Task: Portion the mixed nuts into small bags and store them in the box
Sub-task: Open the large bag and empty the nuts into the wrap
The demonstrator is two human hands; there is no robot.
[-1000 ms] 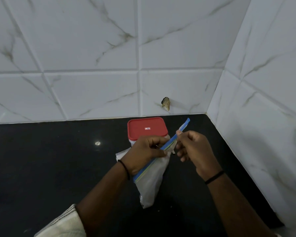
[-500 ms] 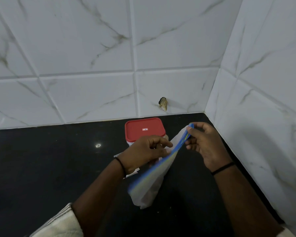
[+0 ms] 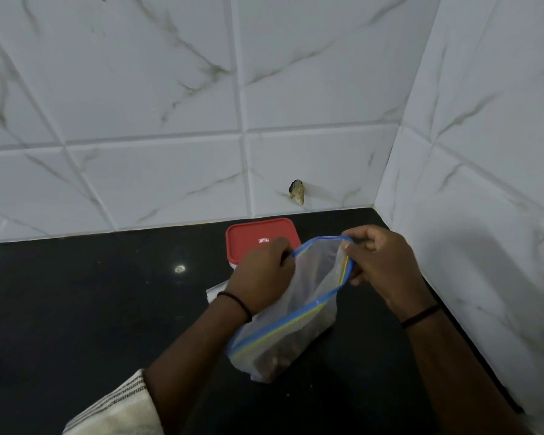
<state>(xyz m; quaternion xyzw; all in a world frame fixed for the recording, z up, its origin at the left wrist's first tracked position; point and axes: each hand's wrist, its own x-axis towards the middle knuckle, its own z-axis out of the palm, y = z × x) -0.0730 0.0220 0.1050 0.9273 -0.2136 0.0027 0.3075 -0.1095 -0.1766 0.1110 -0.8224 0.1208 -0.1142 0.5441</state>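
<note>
Left hand (image 3: 263, 273) knuckles up, fingers curled and pinching. Right hand (image 3: 382, 265) opposite, fingers bent, pinching too. Black band on each wrist.

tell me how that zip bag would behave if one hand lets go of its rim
The zip bag looks like thin film, so the freed side would probably flop inward and narrow the mouth. The dark contents sit low, so the bottom likely stays planted on the counter. The left hand and right hand are what hold the mouth open.

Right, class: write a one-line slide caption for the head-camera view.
Left hand and right hand hold a zip-lock bag open before a red-lidded box.
</note>
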